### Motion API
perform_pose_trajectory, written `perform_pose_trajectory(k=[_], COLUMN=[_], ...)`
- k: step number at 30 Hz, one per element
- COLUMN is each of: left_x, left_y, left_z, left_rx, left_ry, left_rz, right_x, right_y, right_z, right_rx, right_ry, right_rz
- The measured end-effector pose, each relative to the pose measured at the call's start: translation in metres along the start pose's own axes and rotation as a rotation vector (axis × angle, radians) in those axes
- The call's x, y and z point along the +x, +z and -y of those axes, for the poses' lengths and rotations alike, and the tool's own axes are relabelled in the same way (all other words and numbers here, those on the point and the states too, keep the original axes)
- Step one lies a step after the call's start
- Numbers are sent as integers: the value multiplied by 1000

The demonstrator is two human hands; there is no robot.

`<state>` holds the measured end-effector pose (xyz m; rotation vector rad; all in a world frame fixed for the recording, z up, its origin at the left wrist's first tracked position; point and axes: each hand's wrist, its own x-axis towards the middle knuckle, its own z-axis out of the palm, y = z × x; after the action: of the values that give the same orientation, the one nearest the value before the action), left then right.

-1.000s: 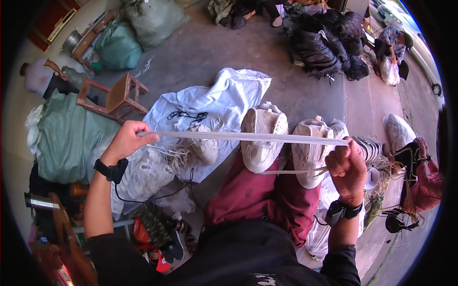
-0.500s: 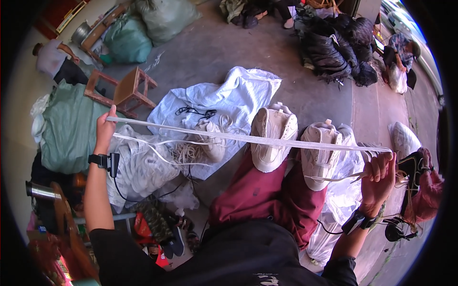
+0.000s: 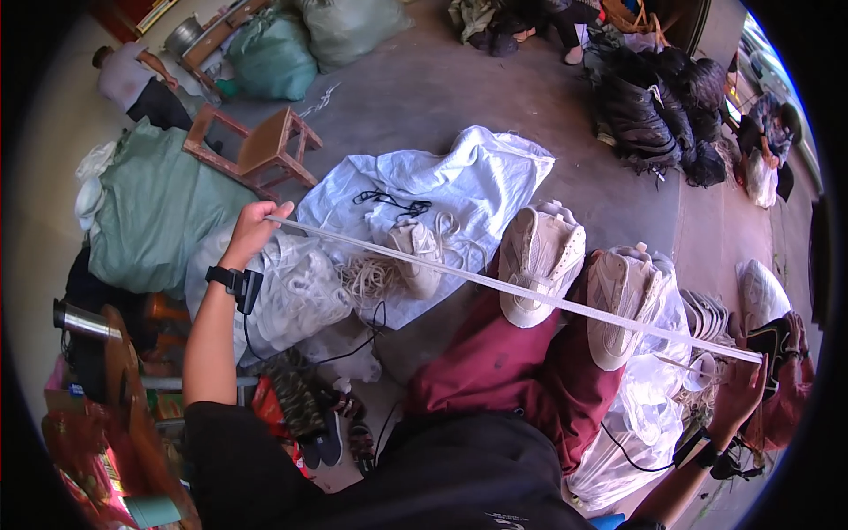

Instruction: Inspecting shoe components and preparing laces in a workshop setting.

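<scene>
A flat white shoelace (image 3: 503,287) is stretched taut and slanting in front of me. My left hand (image 3: 256,231) pinches its upper left end. At its lower right end, my right hand (image 3: 740,389) has closed fingers on the lace, and a loose strand hangs beside that hand. Behind the lace, two beige sneakers rest on my knees, a left one (image 3: 541,261) and a right one (image 3: 612,331); no lacing shows across their tongues. Another pale sneaker (image 3: 417,265) stands on the white sheet, next to a bundle of cream laces (image 3: 367,281).
A white sheet (image 3: 503,168) with black cords lies ahead. Left are a wooden stool (image 3: 265,150), a green sack (image 3: 168,212) and a clear plastic bag (image 3: 300,291). Black bundles (image 3: 649,106) lie far right. Plastic-wrapped goods (image 3: 632,424) sit beside my right leg. Other people work around the edges.
The lace slants more steeply, its right end lower and farther right with my right hand. The loose strands that hung from the left end no longer show there. The whole view has shifted.
</scene>
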<state>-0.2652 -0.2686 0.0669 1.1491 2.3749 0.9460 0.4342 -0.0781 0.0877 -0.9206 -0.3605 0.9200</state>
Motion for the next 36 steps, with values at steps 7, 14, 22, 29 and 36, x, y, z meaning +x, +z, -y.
perform_pose_trajectory(k=[7,14,22,29,36], left_x=[11,15,4,-39,-66], left_y=[-5,-15,7,63,115], left_z=[18,10,-76,-197,-261], left_rx=[114,59,-85,-204,-230], left_ry=[92,26,95,303,379], left_rz=[-82,-17,258,486,731], right_x=[81,48,-25,-105,-161], right_y=[-140,-139,-70,51,118], right_z=[12,14,5,-46,-115], right_rx=[-551,-1021,-1709,-830,-247], right_ry=[446,317,-236,171,420], right_rz=[588,758,1196,1428,1640])
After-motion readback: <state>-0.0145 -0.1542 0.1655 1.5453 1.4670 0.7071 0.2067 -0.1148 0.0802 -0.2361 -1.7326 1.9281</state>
